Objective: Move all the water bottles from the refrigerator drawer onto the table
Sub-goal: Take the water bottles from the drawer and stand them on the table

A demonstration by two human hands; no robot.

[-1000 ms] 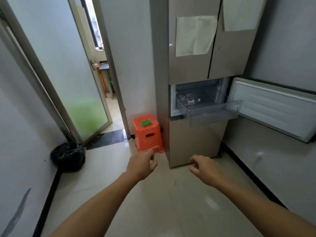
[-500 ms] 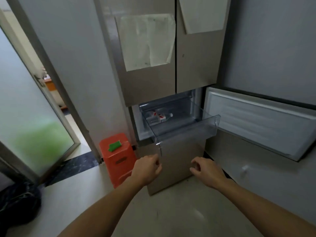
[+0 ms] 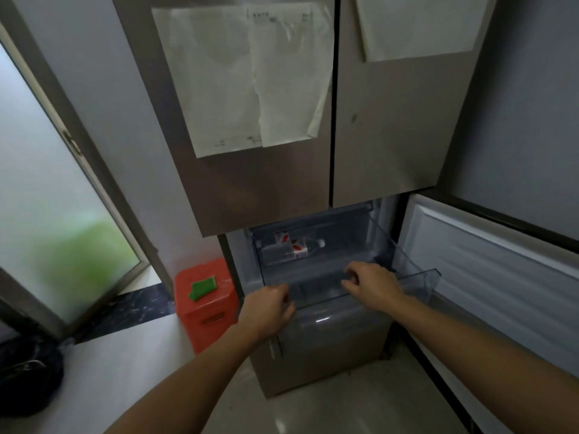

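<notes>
Your left hand [image 3: 269, 308] and right hand [image 3: 374, 283], loosely curled, empty, reach the drawer [image 3: 419, 278] front; bottles [image 3: 294, 249] lie farther back.

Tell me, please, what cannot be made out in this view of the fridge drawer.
Bottles: head view; they overlap at the back of the drawer, blurred, so the count is unclear.
Table: outside the frame.
Papers: print too small and blurred.
Left hand: its curled fingers face away, so contact with the drawer is unclear.
</notes>
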